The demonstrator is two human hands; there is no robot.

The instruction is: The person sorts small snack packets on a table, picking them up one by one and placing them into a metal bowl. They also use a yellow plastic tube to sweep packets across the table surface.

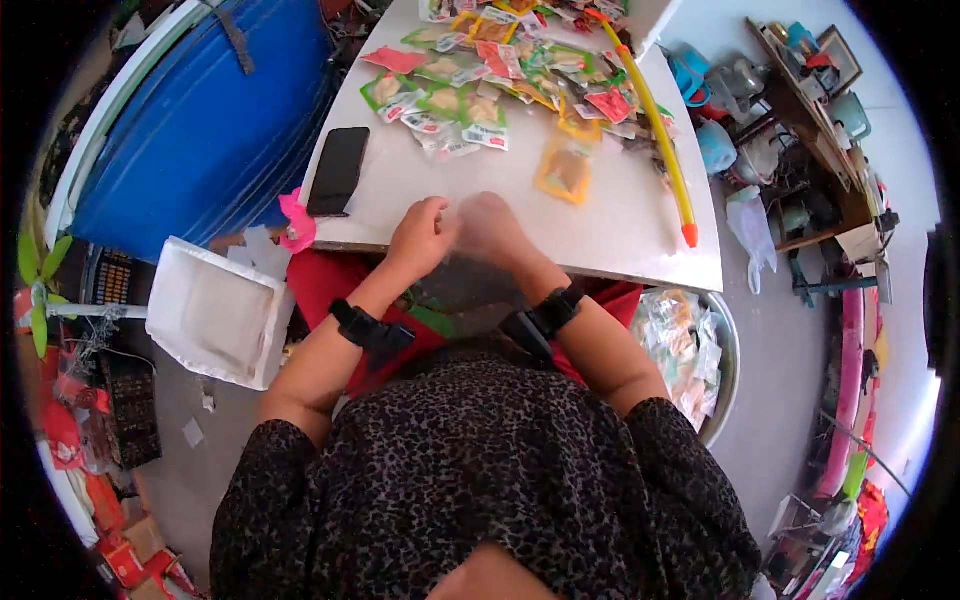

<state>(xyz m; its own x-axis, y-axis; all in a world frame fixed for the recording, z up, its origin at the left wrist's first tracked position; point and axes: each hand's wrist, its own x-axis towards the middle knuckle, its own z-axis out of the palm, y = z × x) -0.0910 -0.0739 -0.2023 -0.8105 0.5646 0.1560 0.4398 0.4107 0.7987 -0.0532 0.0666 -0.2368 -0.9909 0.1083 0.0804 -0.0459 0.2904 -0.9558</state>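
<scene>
My left hand (424, 234), its fingers curled, is at the near edge of the white table (495, 180). Close beside it on the right is my right hand (491, 231), blurred by motion; whether either holds something small cannot be made out. Beyond them on the table lies a pile of small plastic food packets (450, 101) with green, red and yellow edges. One yellow-edged packet (566, 171) lies nearer, to the right of my hands. A yellow stick with orange ends (656, 139) lies along the right side, and a black smartphone (338, 171) lies at the left.
A white foam box (217, 311) stands at the lower left, beside a large blue container (202, 120). At the right, below the table edge, a round metal basin (727, 375) holds many packets. A pink scrap (298, 221) hangs at the table's left corner. Cluttered shelves (817, 127) stand farther right.
</scene>
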